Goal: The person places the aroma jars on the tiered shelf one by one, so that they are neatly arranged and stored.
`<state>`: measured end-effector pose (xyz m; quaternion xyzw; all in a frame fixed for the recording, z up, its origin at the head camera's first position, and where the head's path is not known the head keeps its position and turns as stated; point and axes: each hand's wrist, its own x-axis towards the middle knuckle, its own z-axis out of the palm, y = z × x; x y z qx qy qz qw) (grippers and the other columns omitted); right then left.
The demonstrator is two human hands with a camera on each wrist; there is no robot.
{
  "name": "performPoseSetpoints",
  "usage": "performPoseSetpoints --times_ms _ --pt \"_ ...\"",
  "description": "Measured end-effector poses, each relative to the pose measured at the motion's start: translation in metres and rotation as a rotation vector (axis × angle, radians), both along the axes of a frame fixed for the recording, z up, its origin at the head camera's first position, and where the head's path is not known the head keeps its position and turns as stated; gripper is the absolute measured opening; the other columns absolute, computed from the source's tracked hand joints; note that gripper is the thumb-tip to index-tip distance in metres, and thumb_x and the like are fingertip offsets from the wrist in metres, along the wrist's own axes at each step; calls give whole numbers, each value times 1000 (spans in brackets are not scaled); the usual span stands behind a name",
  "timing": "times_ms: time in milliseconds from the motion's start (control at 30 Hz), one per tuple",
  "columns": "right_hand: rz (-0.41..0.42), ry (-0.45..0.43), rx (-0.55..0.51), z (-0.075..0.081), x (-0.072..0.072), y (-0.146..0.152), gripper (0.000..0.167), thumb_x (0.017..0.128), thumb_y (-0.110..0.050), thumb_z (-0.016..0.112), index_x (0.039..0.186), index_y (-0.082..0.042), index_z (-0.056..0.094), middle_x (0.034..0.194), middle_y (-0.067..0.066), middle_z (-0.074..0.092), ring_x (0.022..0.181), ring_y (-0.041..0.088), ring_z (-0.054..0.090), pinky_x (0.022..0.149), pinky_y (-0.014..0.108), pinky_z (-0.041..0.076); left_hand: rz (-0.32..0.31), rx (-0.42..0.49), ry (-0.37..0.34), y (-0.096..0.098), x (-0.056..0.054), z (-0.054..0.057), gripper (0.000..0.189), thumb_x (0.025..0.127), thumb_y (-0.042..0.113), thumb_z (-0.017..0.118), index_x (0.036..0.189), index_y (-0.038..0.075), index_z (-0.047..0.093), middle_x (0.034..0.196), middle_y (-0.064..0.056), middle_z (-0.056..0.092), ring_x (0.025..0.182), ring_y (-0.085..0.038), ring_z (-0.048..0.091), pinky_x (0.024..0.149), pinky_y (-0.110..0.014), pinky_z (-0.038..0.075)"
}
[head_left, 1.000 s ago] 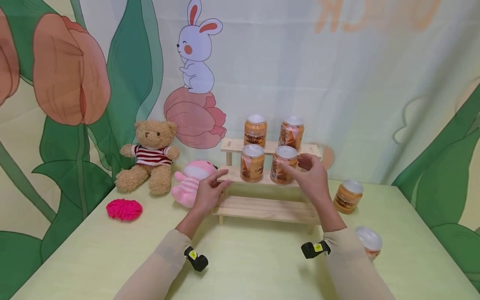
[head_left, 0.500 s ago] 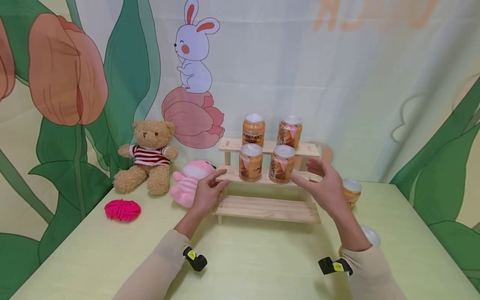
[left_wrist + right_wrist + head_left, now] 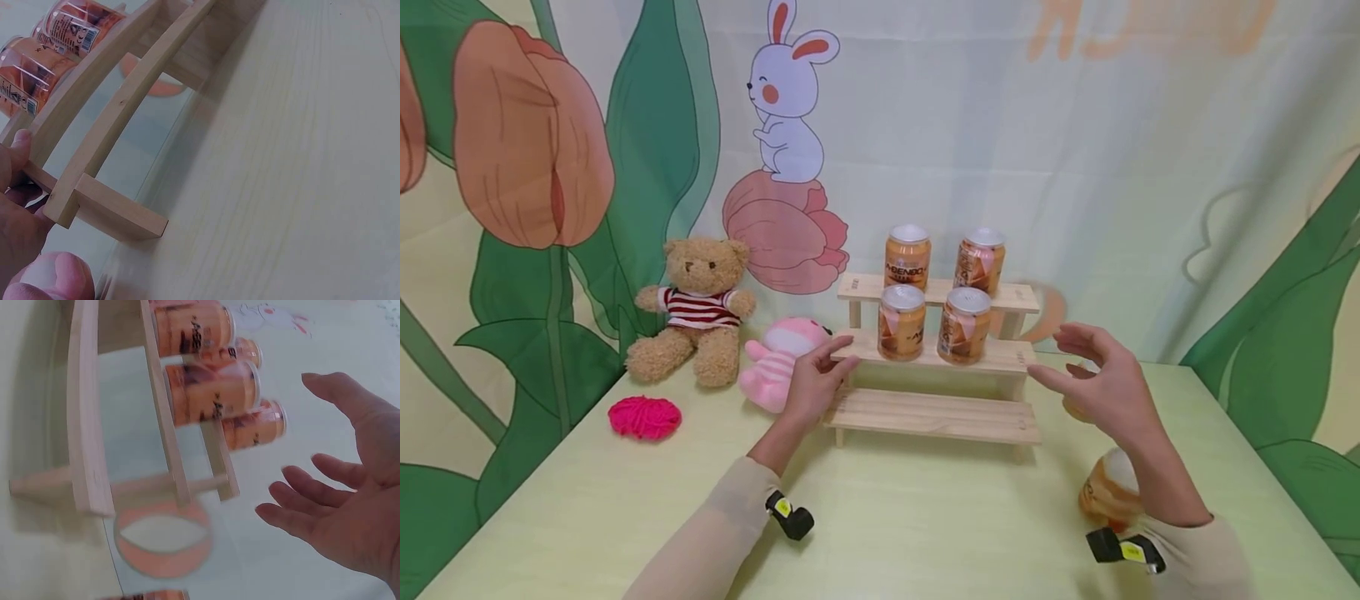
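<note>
My left hand (image 3: 811, 387) grips the left end of the middle tier of a three-tier wooden display stand (image 3: 932, 417). In the left wrist view, fingers (image 3: 20, 147) lie against the end of that plank. My right hand (image 3: 1105, 387) is in the air right of the stand, fingers spread and holding nothing. On the middle tier stand two orange cans with silver lids, a left can (image 3: 902, 325) and a right can (image 3: 964, 327). Two more, a left can (image 3: 907, 257) and a right can (image 3: 980, 262), stand on the top tier.
Right of the stand, one can (image 3: 1108, 492) stands near my right forearm; another can (image 3: 1078, 408) is mostly hidden behind my right hand. At left are a teddy bear (image 3: 700, 312), a pink plush toy (image 3: 775, 375) and a bundle of pink yarn (image 3: 644, 418). A printed curtain hangs behind.
My right hand has left the right can on the middle tier and moved right, its fingers spreading. The left hand stays at the stand's left end.
</note>
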<state>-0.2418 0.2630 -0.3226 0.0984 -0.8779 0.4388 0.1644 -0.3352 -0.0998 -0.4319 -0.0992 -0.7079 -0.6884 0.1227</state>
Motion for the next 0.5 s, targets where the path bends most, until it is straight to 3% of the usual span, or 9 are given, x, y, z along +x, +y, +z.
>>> performPoseSetpoints --times_ms 167,267,400,500 --pt "74 -101 98 -2 -1 25 76 87 -40 79 143 0 45 135 19 55 123 37 53 98 52 45 4 -13 -8 -2 1 2 38 94 15 72 131 7 67 107 -16 73 94 -27 68 62 -20 45" --pt "138 -167 139 -4 -2 40 76 87 -39 79 143 0 45 136 20 54 124 39 53 95 41 51 5 -19 -9 -2 2 3 38 95 16 71 132 8 67 107 -17 73 96 -28 68 61 -20 45" --pt "224 -207 199 -8 -4 59 63 88 -32 79 137 -2 52 131 15 59 121 36 55 85 27 50 4 -37 -11 -2 1 4 38 95 16 71 133 9 66 108 -16 73 98 -25 69 62 -21 45" --pt "295 -219 232 -15 -6 73 52 89 -27 79 130 -4 58 124 11 62 116 32 57 85 30 51 8 -28 -16 -2 2 4 38 95 15 71 132 9 67 106 -15 73 99 -30 68 60 -20 44"
